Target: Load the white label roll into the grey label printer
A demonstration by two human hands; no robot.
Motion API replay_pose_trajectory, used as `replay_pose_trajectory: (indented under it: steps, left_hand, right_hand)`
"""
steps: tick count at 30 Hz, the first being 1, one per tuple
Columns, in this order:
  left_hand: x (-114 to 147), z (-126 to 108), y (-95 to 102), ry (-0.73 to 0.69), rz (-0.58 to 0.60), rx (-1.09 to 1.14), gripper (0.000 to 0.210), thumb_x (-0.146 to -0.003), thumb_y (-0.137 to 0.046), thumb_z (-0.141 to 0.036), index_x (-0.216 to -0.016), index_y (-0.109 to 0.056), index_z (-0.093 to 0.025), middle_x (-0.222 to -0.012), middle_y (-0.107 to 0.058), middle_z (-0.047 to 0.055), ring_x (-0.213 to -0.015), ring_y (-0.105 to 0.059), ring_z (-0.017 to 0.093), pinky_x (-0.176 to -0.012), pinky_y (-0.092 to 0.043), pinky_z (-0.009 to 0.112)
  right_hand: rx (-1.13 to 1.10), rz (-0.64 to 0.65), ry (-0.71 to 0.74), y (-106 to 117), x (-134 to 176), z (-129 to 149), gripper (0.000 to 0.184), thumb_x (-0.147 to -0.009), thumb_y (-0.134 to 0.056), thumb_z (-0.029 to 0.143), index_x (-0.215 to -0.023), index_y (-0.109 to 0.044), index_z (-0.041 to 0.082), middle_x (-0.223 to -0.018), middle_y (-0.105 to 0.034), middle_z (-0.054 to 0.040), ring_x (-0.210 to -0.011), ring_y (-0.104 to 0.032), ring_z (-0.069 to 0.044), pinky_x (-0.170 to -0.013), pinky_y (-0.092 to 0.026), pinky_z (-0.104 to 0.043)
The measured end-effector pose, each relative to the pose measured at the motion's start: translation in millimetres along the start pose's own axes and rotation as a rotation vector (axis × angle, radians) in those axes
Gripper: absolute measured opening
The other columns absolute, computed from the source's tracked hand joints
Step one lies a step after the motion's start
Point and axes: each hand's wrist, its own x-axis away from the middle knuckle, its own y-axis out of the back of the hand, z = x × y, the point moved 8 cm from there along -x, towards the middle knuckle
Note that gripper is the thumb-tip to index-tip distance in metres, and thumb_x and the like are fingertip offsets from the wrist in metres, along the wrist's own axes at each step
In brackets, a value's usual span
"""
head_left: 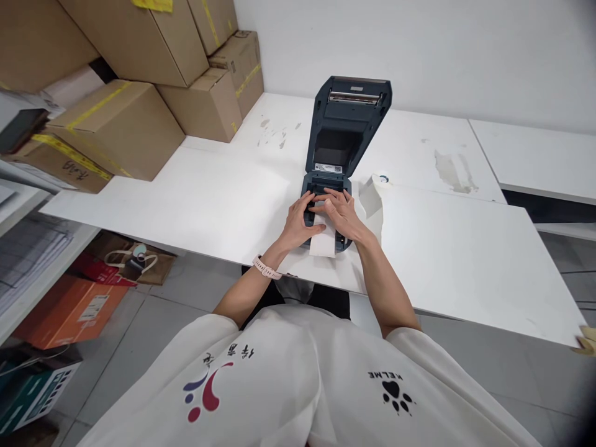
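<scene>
A dark blue-grey label printer stands on the white table with its lid tipped up and back. Both my hands are over its lower body. A white paper strip comes out from under them and hangs over the printer's front. My left hand has its fingers stretched along the printer's left side, with the thumb apart and touching the strip. From the right, my right hand reaches across the opening with its fingers spread. The fingers hide much of the inside, so any roll in there cannot be made out.
Right of the printer, loose white paper lies beside a small roll. Cardboard boxes with yellow tape are stacked at the back left. A white wall stands behind. Shelves and an orange box are below left.
</scene>
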Motion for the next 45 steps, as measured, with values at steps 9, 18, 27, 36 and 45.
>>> replay_pose_trajectory:
  steps: [9, 18, 27, 36, 45]
  left_hand:
    - [2, -2, 0.8, 0.007, 0.001, 0.035, 0.081, -0.074, -0.077, -0.026, -0.146, -0.040, -0.031, -0.166, -0.033, 0.008, -0.154, -0.029, 0.031, -0.125, -0.028, 0.052]
    - [4, -11, 5.8, -0.043, -0.099, -0.121, 0.035, -0.084, -0.072, -0.036, -0.113, -0.055, -0.026, -0.149, -0.053, 0.010, -0.150, -0.037, 0.031, -0.119, -0.035, 0.055]
    - [9, -44, 4.1, -0.229, -0.177, -0.389, 0.020, -0.091, -0.054, -0.014, -0.107, -0.060, -0.024, -0.116, -0.069, 0.007, -0.113, -0.058, 0.024, -0.102, -0.047, 0.042]
    - [-14, -27, 19.0, -0.079, -0.137, -0.289, 0.016, -0.089, -0.056, -0.014, -0.090, -0.068, -0.024, -0.100, -0.071, 0.004, -0.104, -0.060, 0.023, -0.099, -0.047, 0.042]
    - [2, -22, 6.7, 0.013, -0.083, -0.259, 0.013, -0.081, -0.071, -0.026, -0.094, -0.073, -0.027, -0.133, -0.062, 0.005, -0.129, -0.049, 0.031, -0.111, -0.038, 0.055]
  right_hand:
    - [-0.004, -0.024, 0.002, 1, -1, -1, 0.078, -0.099, -0.011, 0.072, -0.107, -0.080, 0.035, -0.135, -0.066, -0.0020, -0.148, -0.037, -0.029, -0.126, -0.006, -0.064]
    - [-0.067, -0.023, 0.001, 0, -1, -5, 0.077, -0.099, -0.014, 0.072, -0.101, -0.080, 0.034, -0.138, -0.065, -0.0011, -0.149, -0.035, -0.030, -0.126, -0.006, -0.064]
    - [-0.298, -0.446, 0.071, 28, 13, -21, 0.042, -0.101, -0.043, 0.055, -0.107, -0.072, 0.026, -0.129, -0.066, -0.0081, -0.130, -0.056, -0.024, -0.117, -0.038, -0.047]
    - [-0.164, -0.547, -0.080, 14, 48, -45, 0.030, -0.085, -0.063, 0.028, -0.114, -0.063, 0.025, -0.138, -0.060, -0.0110, -0.134, -0.051, -0.028, -0.116, -0.036, -0.052]
    - [0.001, -0.525, -0.071, 19, 48, -33, 0.028, -0.087, -0.058, 0.027, -0.114, -0.064, 0.024, -0.139, -0.060, -0.0124, -0.135, -0.049, -0.031, -0.113, -0.038, -0.054]
